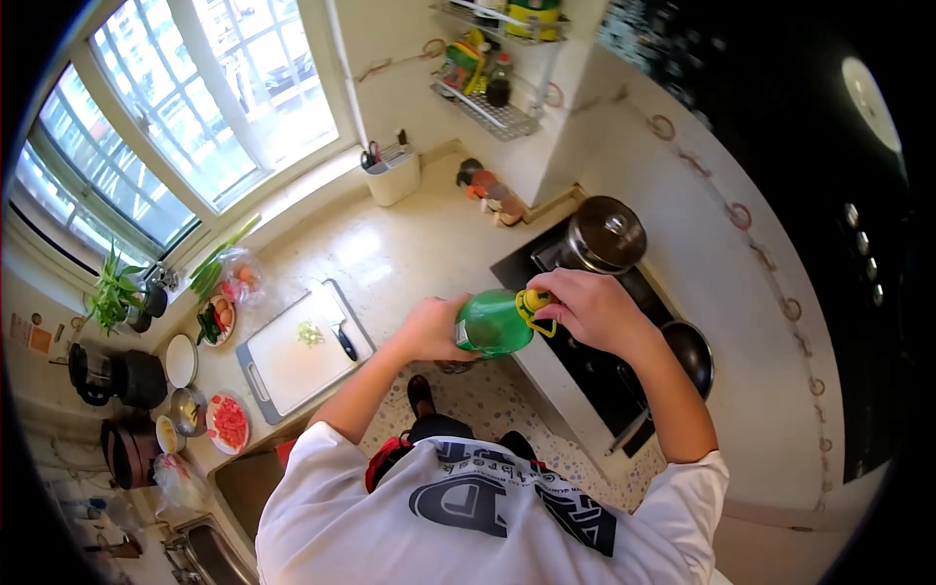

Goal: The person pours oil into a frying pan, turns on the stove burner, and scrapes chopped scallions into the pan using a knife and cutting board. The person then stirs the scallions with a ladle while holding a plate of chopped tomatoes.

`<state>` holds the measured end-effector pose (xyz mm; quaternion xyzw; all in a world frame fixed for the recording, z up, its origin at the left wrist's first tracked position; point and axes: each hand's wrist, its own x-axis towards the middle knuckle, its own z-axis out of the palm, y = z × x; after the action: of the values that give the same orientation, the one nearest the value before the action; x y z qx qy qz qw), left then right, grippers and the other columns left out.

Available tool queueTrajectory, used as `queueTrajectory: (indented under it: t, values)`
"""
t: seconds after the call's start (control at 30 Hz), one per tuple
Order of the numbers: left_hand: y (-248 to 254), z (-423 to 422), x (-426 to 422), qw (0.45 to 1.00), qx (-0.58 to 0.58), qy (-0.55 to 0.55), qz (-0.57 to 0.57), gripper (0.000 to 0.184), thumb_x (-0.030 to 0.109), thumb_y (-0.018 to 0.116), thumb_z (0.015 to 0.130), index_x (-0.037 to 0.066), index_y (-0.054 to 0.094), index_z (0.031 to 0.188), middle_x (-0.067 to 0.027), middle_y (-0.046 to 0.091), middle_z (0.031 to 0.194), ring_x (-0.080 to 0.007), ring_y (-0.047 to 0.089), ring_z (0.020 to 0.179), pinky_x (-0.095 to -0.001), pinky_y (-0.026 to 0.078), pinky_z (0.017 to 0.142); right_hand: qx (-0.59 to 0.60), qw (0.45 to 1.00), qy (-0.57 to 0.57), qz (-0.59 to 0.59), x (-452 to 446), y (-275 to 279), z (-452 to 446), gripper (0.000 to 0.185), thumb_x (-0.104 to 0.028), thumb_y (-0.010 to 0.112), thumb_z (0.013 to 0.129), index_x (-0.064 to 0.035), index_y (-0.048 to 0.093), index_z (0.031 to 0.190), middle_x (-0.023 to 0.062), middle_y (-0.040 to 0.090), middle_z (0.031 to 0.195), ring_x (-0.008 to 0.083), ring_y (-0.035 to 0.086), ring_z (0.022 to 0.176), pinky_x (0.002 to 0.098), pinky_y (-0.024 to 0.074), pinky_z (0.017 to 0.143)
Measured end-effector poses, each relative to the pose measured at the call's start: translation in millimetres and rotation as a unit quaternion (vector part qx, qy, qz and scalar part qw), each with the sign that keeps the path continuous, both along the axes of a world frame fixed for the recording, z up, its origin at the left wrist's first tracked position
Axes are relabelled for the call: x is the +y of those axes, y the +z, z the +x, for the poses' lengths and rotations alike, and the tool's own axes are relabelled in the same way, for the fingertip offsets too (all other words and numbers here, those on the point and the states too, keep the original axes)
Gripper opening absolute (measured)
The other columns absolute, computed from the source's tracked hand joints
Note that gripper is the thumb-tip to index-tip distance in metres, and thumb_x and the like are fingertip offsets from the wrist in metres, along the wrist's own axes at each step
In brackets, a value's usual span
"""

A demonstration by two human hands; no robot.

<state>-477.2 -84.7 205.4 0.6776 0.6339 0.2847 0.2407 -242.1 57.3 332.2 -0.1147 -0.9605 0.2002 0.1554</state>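
Note:
A large green plastic bottle [495,324], which looks like a cooking oil jug, is tilted in front of my body, above the floor by the counter edge. My left hand [436,329] is wrapped around its lower part. The fingers of my right hand [585,304] are closed on the yellow cap [532,300], with a yellow handle ring hanging beside it. Whether the cap is loose I cannot tell. To the left, a white cutting board [297,370] carries chopped pale green pieces [310,333] and a knife [338,331].
On the right stands the black stove [585,375] with a lidded pot [606,236] and a wok [688,357]. A plate of red pieces [228,423], a bowl [187,411] and a plate with eggs [216,320] line the left counter. A utensil holder [393,177] is by the window.

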Motion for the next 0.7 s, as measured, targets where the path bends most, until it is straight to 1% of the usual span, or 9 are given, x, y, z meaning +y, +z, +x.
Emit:
queueTrajectory:
  t: [0.13, 0.27, 0.3, 0.43, 0.47, 0.53, 0.57, 0.67, 0.7]
  values:
    - [-18, -77, -5, 0.998, 0.016, 0.06, 0.007, 0.07, 0.04, 0.088, 0.056, 0.008, 0.063, 0.113, -0.0194, 0.069, 0.083, -0.0404, 0.067, 0.079, -0.0452, 0.055, 0.073, -0.032, 0.994, -0.013, 0.105, 10, -15, -91, 0.031, -0.033, 0.074, 0.084, -0.0106, 0.06, 0.099, 0.0064, 0.066, 0.086, 0.0272, 0.067, 0.079, 0.0391, 0.0525, 0.062]
    - [-16, -150, -14, 0.996, 0.034, 0.076, -0.036, 0.07, 0.038, 0.089, 0.055, 0.009, 0.064, 0.113, -0.0183, 0.07, 0.085, -0.0393, 0.068, 0.079, -0.0445, 0.055, 0.073, 0.014, 0.986, 0.041, 0.159, 9, -37, -171, 0.033, -0.041, 0.073, 0.083, -0.0119, 0.058, 0.088, 0.0035, 0.059, 0.077, 0.0249, 0.064, 0.071, 0.0383, 0.0506, 0.059]
    - [-17, -167, -18, 0.998, 0.014, 0.051, -0.032, 0.07, 0.038, 0.089, 0.055, 0.01, 0.064, 0.114, -0.0179, 0.07, 0.086, -0.0391, 0.068, 0.079, -0.0446, 0.055, 0.073, 0.032, 0.976, 0.099, 0.19, 10, -37, -187, 0.036, -0.044, 0.07, 0.086, -0.0106, 0.057, 0.088, 0.0063, 0.053, 0.075, 0.0265, 0.06, 0.067, 0.0376, 0.0481, 0.057]
    - [-11, -230, -25, 0.998, -0.03, -0.028, -0.047, 0.071, 0.036, 0.09, 0.055, 0.012, 0.065, 0.116, -0.0167, 0.071, 0.089, -0.0387, 0.068, 0.081, -0.0448, 0.055, 0.074, 0.065, 0.932, 0.299, 0.195, 11, -33, -252, 0.039, -0.045, 0.07, 0.084, -0.0115, 0.052, 0.075, 0.0057, 0.051, 0.071, 0.0242, 0.058, 0.059, 0.0379, 0.0458, 0.051]
    - [-9, -241, -26, 0.997, -0.036, -0.041, -0.061, 0.072, 0.036, 0.091, 0.055, 0.012, 0.065, 0.117, -0.0165, 0.071, 0.09, -0.0386, 0.068, 0.082, -0.0449, 0.055, 0.075, 0.061, 0.935, 0.294, 0.191, 13, -36, -267, 0.038, -0.044, 0.07, 0.085, -0.0117, 0.052, 0.074, 0.0053, 0.05, 0.069, 0.0244, 0.057, 0.058, 0.0379, 0.0453, 0.05]
    - [-14, -257, -31, 0.998, -0.036, 0.018, -0.051, 0.072, 0.038, 0.09, 0.055, 0.011, 0.065, 0.116, -0.0168, 0.071, 0.091, -0.039, 0.067, 0.084, -0.0446, 0.055, 0.076, 0.053, 0.94, 0.283, 0.184, 21, -45, -300, 0.037, -0.042, 0.069, 0.086, -0.0119, 0.051, 0.073, 0.0044, 0.048, 0.066, 0.0249, 0.056, 0.055, 0.0379, 0.0443, 0.048]
    - [-24, -264, -34, 0.997, -0.037, 0.056, -0.046, 0.071, 0.038, 0.09, 0.055, 0.011, 0.065, 0.115, -0.0168, 0.071, 0.091, -0.0391, 0.067, 0.084, -0.0446, 0.055, 0.076, 0.075, 0.953, 0.248, 0.157, 22, -49, -318, 0.035, -0.04, 0.069, 0.084, -0.0123, 0.056, 0.068, 0.0064, 0.054, 0.059, 0.027, 0.058, 0.049, 0.0402, 0.044, 0.045]
    - [-31, -274, -31, 0.98, 0.006, 0.193, -0.046, 0.067, 0.037, 0.088, 0.06, 0.013, 0.063, 0.118, -0.0172, 0.071, 0.089, -0.0388, 0.068, 0.084, -0.0468, 0.055, 0.075, 0.019, 0.989, 0.084, 0.123, 32, -70, -357, 0.041, -0.043, 0.064, 0.087, -0.01, 0.057, 0.063, 0.0112, 0.058, 0.057, 0.0312, 0.061, 0.052, 0.0433, 0.0466, 0.048]
    - [-41, -271, -29, 0.967, 0.012, 0.254, -0.03, 0.067, 0.037, 0.088, 0.061, 0.013, 0.063, 0.118, -0.017, 0.071, 0.089, -0.0383, 0.068, 0.084, -0.0466, 0.055, 0.075, -0.056, 0.994, -0.007, 0.096, 31, -71, -372, 0.049, -0.047, 0.059, 0.09, -0.0087, 0.058, 0.061, 0.0147, 0.059, 0.058, 0.0346, 0.061, 0.053, 0.0457, 0.0481, 0.05]
